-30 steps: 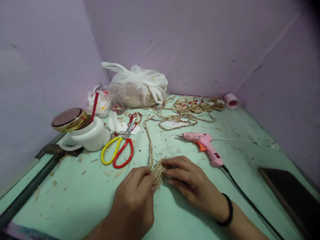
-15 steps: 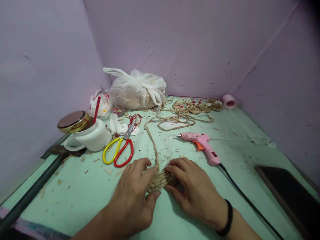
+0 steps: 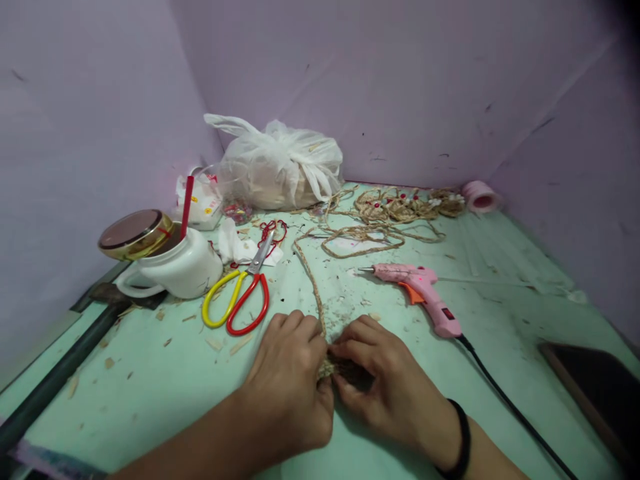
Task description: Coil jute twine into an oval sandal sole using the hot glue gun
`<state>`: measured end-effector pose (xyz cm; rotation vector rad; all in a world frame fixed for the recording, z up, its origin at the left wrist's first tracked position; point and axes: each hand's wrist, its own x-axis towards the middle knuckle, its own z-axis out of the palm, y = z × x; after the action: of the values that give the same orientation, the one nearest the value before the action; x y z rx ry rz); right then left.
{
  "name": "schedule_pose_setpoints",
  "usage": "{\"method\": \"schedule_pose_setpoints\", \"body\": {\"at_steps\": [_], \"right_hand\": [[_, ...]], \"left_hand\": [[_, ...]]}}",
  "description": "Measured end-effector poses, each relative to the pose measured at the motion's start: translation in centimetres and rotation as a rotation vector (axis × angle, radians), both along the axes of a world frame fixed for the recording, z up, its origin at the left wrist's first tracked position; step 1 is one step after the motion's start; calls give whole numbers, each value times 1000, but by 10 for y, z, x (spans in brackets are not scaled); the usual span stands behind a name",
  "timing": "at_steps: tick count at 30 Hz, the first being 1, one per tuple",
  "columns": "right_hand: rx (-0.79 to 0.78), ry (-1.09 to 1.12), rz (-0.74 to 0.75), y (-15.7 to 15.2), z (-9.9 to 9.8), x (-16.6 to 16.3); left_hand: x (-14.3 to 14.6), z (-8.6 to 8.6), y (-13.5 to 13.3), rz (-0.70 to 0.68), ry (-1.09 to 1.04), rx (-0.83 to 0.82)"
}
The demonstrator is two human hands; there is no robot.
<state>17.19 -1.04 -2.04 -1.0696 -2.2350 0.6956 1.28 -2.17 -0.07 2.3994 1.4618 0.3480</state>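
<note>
My left hand (image 3: 293,373) and my right hand (image 3: 385,380) meet at the near middle of the green table (image 3: 150,393), fingers curled and pressed onto a small coiled jute piece (image 3: 327,368) that is mostly hidden between them. A braided jute cord (image 3: 311,280) runs from the piece away toward the back of the table. A black band circles my right wrist.
Yellow-and-red scissors (image 3: 239,297) lie left of the cord, a pink glue gun (image 3: 423,293) with a black cable to the right. A white mug (image 3: 175,267) with a gold lid stands at left; a white plastic bag (image 3: 280,163), jute loops (image 3: 390,213) and a pink roll (image 3: 479,197) sit at the back.
Both hands have closed in over the jute piece, which was held up a second ago and now lies pressed on the table, nearly covered. The view has shifted slightly.
</note>
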Motion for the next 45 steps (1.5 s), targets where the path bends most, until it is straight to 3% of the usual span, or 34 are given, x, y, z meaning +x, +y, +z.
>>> {"method": "schedule_pose_setpoints", "body": {"at_steps": [8,18,24,25,27,29,31,36,39,42,44,45], "right_hand": [[-68,78,-6,1,0,-4],[-192,37,-7,2,0,3],[-108,27,-2,-4,2,9],[-111,53,-9,-4,0,9],[-170,117,-59,-4,-2,10],[-278,204,-142,-1,-5,10],[-370,305,-201,2,-8,10],[-389,394,-212,2,-11,7],[-279,348,-221,2,-6,11],[7,225,-435,9,5,31],[184,48,-732,16,12,52],[171,-103,-878,19,16,62]], "left_hand": [[1,-9,8,-19,-93,-29],[-6,-3,7,-28,-74,-114],[-26,13,7,245,-307,47],[-28,16,11,293,-316,6],[-31,20,19,342,-284,-230],[-31,21,24,297,-268,-472],[-29,20,26,246,-275,-597],[-25,11,23,244,-291,-605],[-24,6,24,233,-307,-603],[-25,3,26,242,-361,-616],[-24,3,27,263,-421,-627],[-24,3,27,277,-450,-630]]}}
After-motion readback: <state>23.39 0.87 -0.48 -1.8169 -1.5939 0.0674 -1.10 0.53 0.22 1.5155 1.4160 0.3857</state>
